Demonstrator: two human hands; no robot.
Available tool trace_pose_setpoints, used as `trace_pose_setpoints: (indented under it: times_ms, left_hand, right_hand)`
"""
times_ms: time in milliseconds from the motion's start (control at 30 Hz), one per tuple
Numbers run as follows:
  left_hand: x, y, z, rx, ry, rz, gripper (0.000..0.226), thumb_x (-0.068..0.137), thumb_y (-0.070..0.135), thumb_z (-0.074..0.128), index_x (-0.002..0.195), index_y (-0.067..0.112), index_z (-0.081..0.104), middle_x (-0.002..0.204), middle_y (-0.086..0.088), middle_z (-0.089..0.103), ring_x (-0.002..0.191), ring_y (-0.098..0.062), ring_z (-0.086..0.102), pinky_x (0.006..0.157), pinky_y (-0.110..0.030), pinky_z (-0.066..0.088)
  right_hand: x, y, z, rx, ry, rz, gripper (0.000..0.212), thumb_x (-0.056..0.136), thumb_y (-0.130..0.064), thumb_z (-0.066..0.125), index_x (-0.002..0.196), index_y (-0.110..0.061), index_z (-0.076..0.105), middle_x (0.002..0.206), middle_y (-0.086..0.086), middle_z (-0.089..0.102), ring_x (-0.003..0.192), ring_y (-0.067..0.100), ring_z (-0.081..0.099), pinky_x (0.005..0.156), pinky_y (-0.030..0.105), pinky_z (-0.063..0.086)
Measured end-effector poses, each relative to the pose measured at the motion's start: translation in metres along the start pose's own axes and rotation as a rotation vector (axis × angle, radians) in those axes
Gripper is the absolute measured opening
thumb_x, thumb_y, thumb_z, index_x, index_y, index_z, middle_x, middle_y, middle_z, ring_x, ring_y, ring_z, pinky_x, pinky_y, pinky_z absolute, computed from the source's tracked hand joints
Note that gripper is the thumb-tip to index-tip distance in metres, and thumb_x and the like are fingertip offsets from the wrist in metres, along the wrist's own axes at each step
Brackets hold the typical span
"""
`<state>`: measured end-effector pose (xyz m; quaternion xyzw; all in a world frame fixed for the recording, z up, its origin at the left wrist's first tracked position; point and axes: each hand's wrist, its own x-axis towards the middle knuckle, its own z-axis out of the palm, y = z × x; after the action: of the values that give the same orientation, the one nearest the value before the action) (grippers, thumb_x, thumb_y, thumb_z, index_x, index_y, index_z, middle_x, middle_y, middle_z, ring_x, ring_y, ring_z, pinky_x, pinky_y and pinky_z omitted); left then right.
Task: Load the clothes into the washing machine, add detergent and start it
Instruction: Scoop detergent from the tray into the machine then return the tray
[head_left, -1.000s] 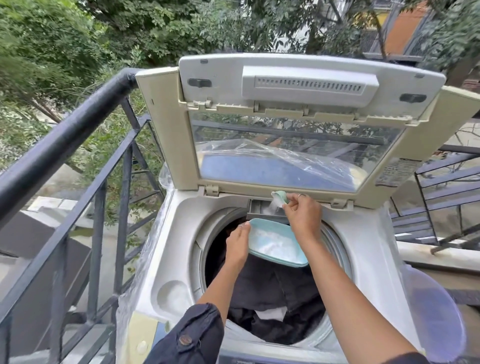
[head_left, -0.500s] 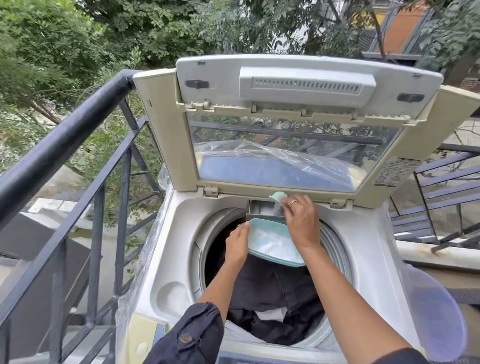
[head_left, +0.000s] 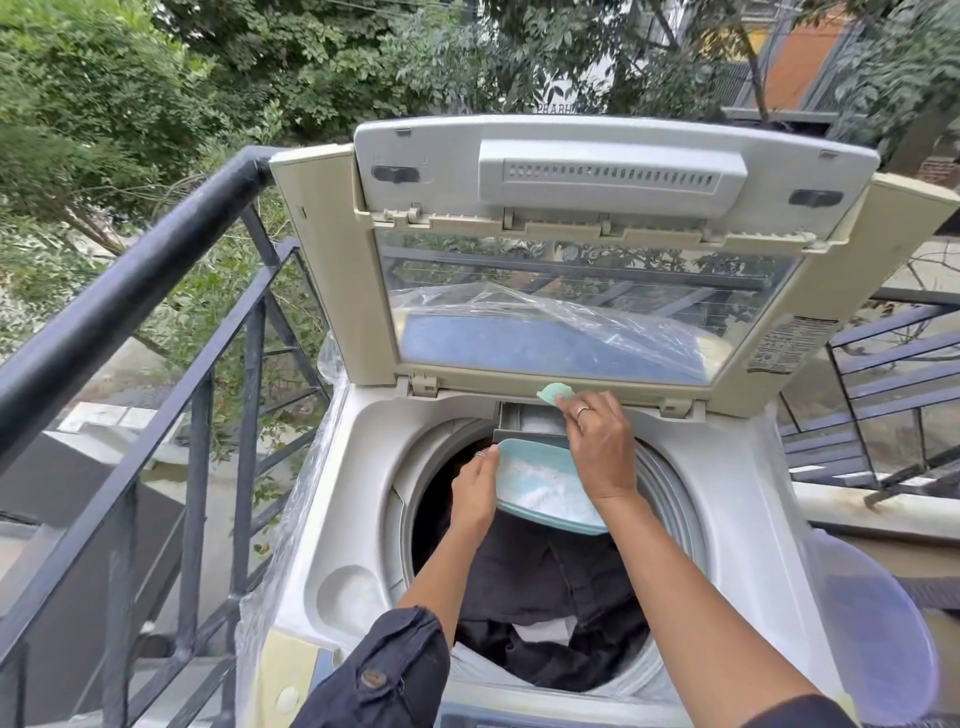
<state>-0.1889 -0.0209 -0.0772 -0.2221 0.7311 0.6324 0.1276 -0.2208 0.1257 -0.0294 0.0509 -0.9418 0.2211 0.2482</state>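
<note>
Washing machine (head_left: 358, 519), lid up. Left hand (head_left: 475, 493) gripped the dish (head_left: 540, 486) by its left rim, thumb on the edge; the fingers beneath were hidden. The dish was over the drum, above dark clothes (head_left: 545, 587), with white powder inside. Judged light, rigid and spill-prone: hold at the rim and keep level. Drawer (head_left: 524, 421) open behind. Small scoop (head_left: 553, 392) above it, pinched by the right hand (head_left: 602, 447); stiff and near weightless.

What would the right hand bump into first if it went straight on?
The right hand would likely meet the open lid's lower frame, just behind the scoop it pinches; depth unclear.
</note>
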Motion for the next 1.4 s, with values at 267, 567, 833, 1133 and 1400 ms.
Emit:
trace_pose_setpoints:
  times_ms: [267,567,833,1133,1400]
  left_hand:
    - [-0.005,0.003,0.000,-0.024,0.007,-0.011,0.038,0.097,0.041,0.042,0.115,0.017,0.065,0.119,-0.003,0.063,0.111,-0.020,0.057,0.103,-0.039,0.042]
    - [-0.018,0.011,0.007,-0.050,0.040,0.018,0.034,0.098,0.037,0.041,0.109,0.013,0.064,0.109,-0.001,0.061,0.101,-0.016,0.055,0.086,-0.026,0.037]
    - [-0.028,0.010,0.012,-0.065,0.074,0.053,0.034,0.100,0.034,0.040,0.104,0.011,0.064,0.103,-0.003,0.060,0.097,-0.018,0.054,0.085,-0.028,0.039]
    - [-0.050,0.015,0.030,-0.066,0.079,0.094,0.038,0.100,0.030,0.038,0.125,0.009,0.058,0.112,-0.001,0.055,0.106,-0.016,0.048,0.093,-0.025,0.033]
    - [-0.064,0.030,0.058,-0.049,0.087,0.156,0.022,0.098,0.032,0.044,0.100,0.011,0.052,0.101,-0.006,0.058,0.095,-0.022,0.052,0.082,-0.030,0.036]
  right_hand:
    - [0.000,-0.005,-0.008,0.179,0.023,0.247,0.016,0.074,0.004,0.070,0.089,0.000,0.073,0.081,0.013,0.068,0.077,0.032,0.060,0.072,0.021,0.037]
    - [-0.011,-0.006,-0.024,0.333,-0.002,0.428,0.014,0.079,-0.001,0.068,0.092,-0.001,0.074,0.090,0.013,0.070,0.085,0.026,0.064,0.078,0.023,0.044]
    - [-0.043,-0.004,-0.033,0.254,-0.170,0.390,0.013,0.078,-0.015,0.071,0.090,-0.015,0.076,0.089,0.002,0.073,0.092,0.024,0.061,0.090,0.040,0.044]
    - [-0.077,0.005,-0.048,0.029,-0.174,0.439,0.023,0.072,-0.031,0.076,0.094,-0.024,0.074,0.114,-0.002,0.063,0.116,0.021,0.049,0.093,0.035,0.031]
    - [-0.087,0.025,-0.084,0.171,0.143,0.822,0.030,0.086,-0.011,0.059,0.116,-0.011,0.059,0.114,0.010,0.062,0.105,0.028,0.058,0.086,0.033,0.044]
